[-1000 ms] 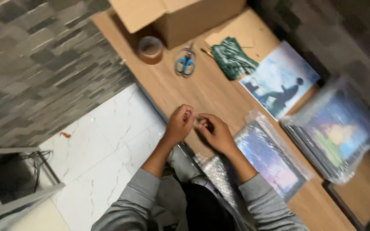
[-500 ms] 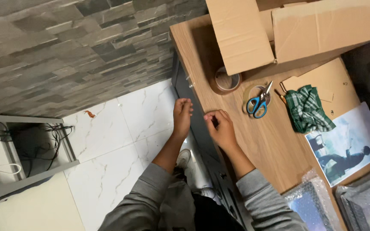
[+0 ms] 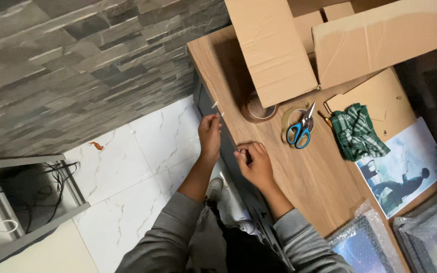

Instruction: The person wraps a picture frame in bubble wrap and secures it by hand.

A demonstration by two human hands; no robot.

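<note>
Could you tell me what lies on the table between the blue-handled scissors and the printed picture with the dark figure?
In the head view, a crumpled green checked cloth lies between the scissors and the picture.

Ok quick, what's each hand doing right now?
Left hand: pinched shut on a small white thing, too tiny to name.
Right hand: curled closed at the table edge; what it holds cannot be told.

An open cardboard box (image 3: 299, 45) sits at the far end of the wooden desk (image 3: 299, 177). A roll of brown tape (image 3: 257, 107) lies beside its flap, with blue-handled scissors (image 3: 300, 130) just beside the roll. A crumpled green checked cloth (image 3: 356, 132) rests near a printed picture (image 3: 405, 167). Bubble-wrapped frames (image 3: 365, 242) lie at the near corner. A white marble-patterned floor (image 3: 127, 172) meets a grey stone wall (image 3: 77, 60).
</note>
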